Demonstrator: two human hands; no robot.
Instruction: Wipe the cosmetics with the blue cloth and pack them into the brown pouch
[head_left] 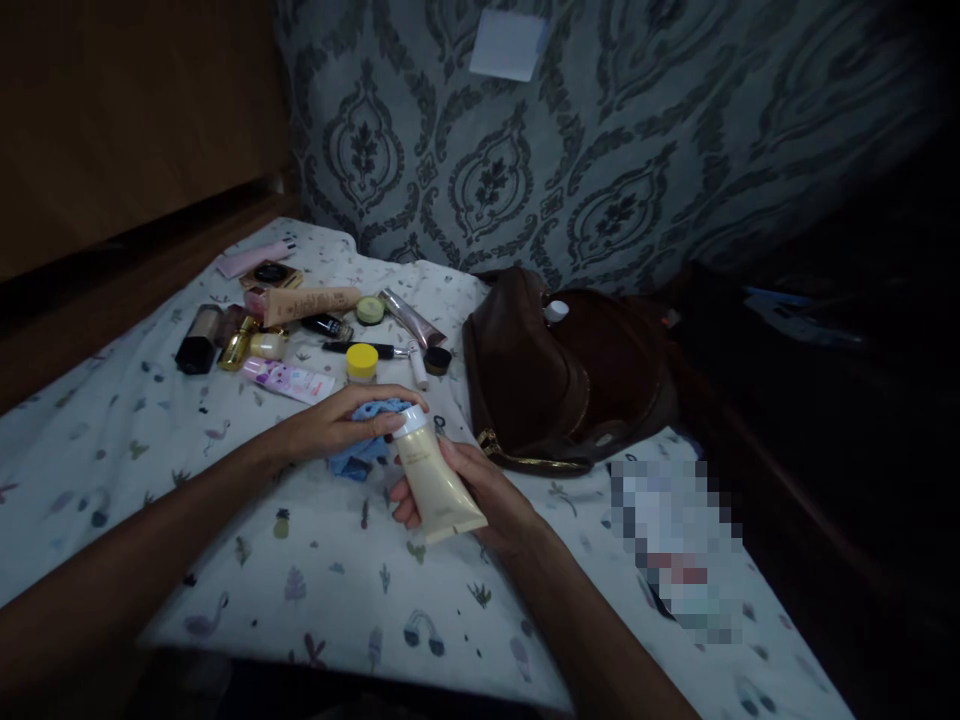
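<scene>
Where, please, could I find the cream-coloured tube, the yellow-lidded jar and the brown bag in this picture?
Cream-coloured tube point(439, 478): head view, on the middle of its body.
Yellow-lidded jar point(362, 360): head view, on its lid.
Brown bag point(521, 375): head view, on its brown body.

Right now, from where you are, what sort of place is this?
Probably a room in a home, perhaps a bedroom: cosmetics lie beside a brown bag on a printed cloth, before a patterned backdrop.
</scene>
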